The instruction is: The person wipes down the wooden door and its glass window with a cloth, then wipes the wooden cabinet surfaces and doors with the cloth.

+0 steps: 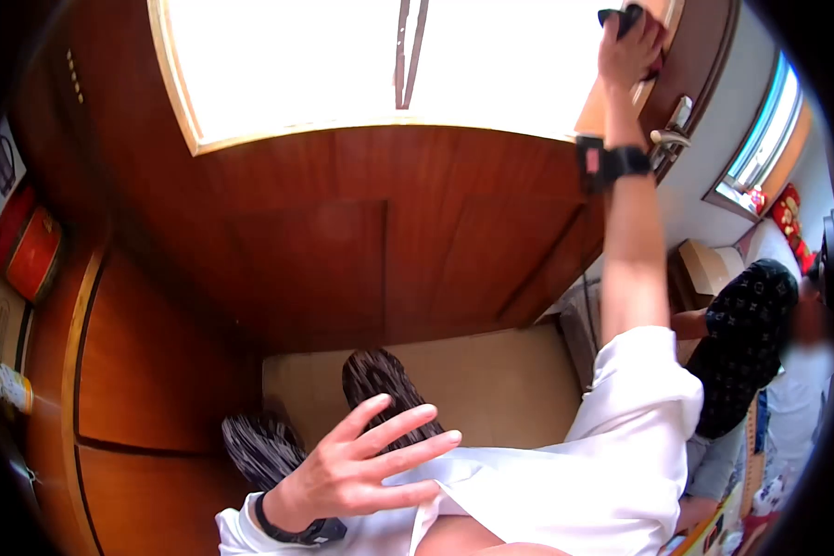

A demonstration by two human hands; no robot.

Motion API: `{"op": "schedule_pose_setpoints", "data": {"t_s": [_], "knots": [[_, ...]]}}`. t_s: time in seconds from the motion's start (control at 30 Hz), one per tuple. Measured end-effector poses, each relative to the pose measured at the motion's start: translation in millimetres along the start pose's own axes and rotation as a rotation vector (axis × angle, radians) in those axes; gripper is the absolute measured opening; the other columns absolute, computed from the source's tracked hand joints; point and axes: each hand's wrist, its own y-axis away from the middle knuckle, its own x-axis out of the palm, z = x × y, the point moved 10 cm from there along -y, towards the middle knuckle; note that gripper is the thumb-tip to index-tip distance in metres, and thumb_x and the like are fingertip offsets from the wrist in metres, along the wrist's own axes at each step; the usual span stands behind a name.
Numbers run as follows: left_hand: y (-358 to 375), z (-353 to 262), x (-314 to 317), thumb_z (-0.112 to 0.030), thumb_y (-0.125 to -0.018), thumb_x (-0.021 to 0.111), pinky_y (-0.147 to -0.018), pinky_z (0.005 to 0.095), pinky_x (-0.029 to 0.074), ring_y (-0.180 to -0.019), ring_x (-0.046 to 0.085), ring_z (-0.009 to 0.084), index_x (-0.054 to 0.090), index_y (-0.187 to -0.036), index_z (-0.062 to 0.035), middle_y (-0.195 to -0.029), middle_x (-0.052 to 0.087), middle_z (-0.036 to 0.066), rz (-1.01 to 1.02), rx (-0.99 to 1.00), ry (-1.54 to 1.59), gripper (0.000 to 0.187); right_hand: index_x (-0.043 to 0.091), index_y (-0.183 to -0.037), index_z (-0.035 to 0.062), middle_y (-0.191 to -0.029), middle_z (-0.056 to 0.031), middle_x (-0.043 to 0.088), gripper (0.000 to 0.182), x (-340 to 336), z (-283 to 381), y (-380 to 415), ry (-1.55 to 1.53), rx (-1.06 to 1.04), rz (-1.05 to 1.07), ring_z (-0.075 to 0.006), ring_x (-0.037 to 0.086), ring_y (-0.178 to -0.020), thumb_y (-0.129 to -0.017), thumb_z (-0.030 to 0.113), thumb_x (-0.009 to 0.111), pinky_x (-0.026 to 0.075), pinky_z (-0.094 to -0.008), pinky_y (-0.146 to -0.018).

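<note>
My right hand (628,57) is stretched up to the top right, against the frame of the bright glass pane (287,65) in a brown wooden door (324,241). Its fingers are closed on a dark red and black bundle (656,67) that looks like a cloth; most of it is hidden by the hand. A metal door handle (669,137) sits just below that hand. My left hand (361,463) is held low in front of my white shirt (565,491), fingers spread, with nothing in it. Both wrists wear black straps.
A wooden cabinet (157,361) stands at the left, with a red container (35,252) and boxes beside it. At the right are a person in dark patterned clothing (751,324), a cardboard box (709,269) and a small window (764,139). Beige floor (500,389) lies below the door.
</note>
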Motion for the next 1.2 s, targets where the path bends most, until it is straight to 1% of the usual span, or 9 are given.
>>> {"op": "schedule_pose_setpoints", "data": {"t_s": [0.13,0.3,0.47,0.67,0.77,0.83,0.97,1.07,1.2], "knots": [[21,-10,51,-0.013,-0.082,0.068,-0.104,0.0463,0.039,-0.130,0.047,0.0366,0.074,-0.094,-0.0125,-0.131,0.058,0.015,0.174,0.044,0.800,0.013,0.025,-0.148,0.0100,-0.149,-0.0291,0.023,0.070,-25,16,125,0.019,0.272,0.120,-0.0546,0.021,-0.135,-0.095,0.054,0.038,0.025,-0.0686,-0.103],[39,-7,37,-0.002,-0.084,0.063,-0.102,0.0439,0.042,-0.126,0.049,0.0388,0.069,-0.109,-0.0015,-0.130,0.056,0.022,0.095,0.054,1.222,0.026,0.018,-0.150,0.0123,-0.153,-0.0258,0.016,0.069,-43,130,155,0.011,0.243,0.286,-0.0518,0.014,-0.139,-0.096,0.042,0.047,0.023,-0.0667,-0.106],[70,57,45,0.007,-0.080,0.064,-0.101,0.0370,0.044,-0.120,0.056,0.0294,0.068,-0.112,-0.0035,-0.127,0.060,0.015,0.035,-0.370,0.873,0.034,0.040,-0.141,0.0213,-0.153,-0.0151,0.023,0.063,-36,300,169,-0.272,-0.061,0.460,-0.0472,0.014,-0.141,-0.082,0.023,0.062,0.023,-0.0689,-0.103],[182,172,66,-0.012,-0.085,0.063,-0.097,0.0361,0.047,-0.114,0.058,0.0280,0.067,-0.114,-0.0135,-0.120,0.063,0.010,-0.066,-0.886,0.092,0.030,0.061,-0.122,0.0244,-0.142,0.0023,0.046,0.043,-56,385,172,-0.659,-0.351,0.497,-0.0258,0.028,-0.141,-0.082,0.008,0.059,0.026,-0.0590,-0.108],[260,205,53,-0.009,-0.082,0.061,-0.096,0.0400,0.045,-0.112,0.057,0.0308,0.066,-0.110,-0.0102,-0.119,0.062,0.009,-0.047,-0.966,-0.289,0.028,0.063,-0.117,0.0282,-0.138,0.0029,0.049,0.045,-56,357,160,-0.681,-0.432,0.433,-0.0245,0.033,-0.139,-0.079,0.005,0.060,0.027,-0.0550,-0.109],[312,214,43,-0.010,-0.082,0.062,-0.097,0.0416,0.043,-0.111,0.057,0.0304,0.067,-0.106,-0.0088,-0.118,0.063,0.011,-0.031,-1.028,-0.444,0.025,0.060,-0.121,0.0234,-0.136,-0.0054,0.049,0.053,-56,314,142,-0.556,-0.450,0.435,-0.0301,0.037,-0.133,-0.076,-0.004,0.056,0.030,-0.0503,-0.107],[369,209,26,-0.019,-0.083,0.063,-0.091,0.0419,0.045,-0.104,0.060,0.0302,0.071,-0.096,-0.0079,-0.107,0.067,0.011,0.072,-1.282,-0.540,0.019,0.054,-0.127,0.0062,-0.121,-0.0151,0.053,0.049,-57,159,122,-0.497,-0.227,0.174,-0.0367,0.048,-0.114,-0.080,0.015,0.066,0.033,-0.0485,-0.100],[383,208,19,-0.025,-0.082,0.064,-0.088,0.0419,0.046,-0.099,0.061,0.0295,0.073,-0.090,-0.0082,-0.099,0.070,0.009,0.015,-1.359,-0.527,0.021,0.037,-0.142,0.0083,-0.149,-0.0205,0.031,0.062,-52,64,125,-0.114,0.001,0.215,-0.0421,0.023,-0.140,-0.090,0.036,0.058,0.024,-0.0552,-0.111],[380,214,23,-0.026,-0.082,0.063,-0.084,0.0421,0.047,-0.094,0.063,0.0288,0.073,-0.088,-0.0080,-0.095,0.070,0.009,0.031,-1.366,-0.549,0.021,0.027,-0.148,0.0127,-0.154,-0.0199,0.020,0.065,-31,34,141,0.009,0.228,0.110,-0.0457,0.015,-0.142,-0.097,0.048,0.044,0.022,-0.0619,-0.109]]}}
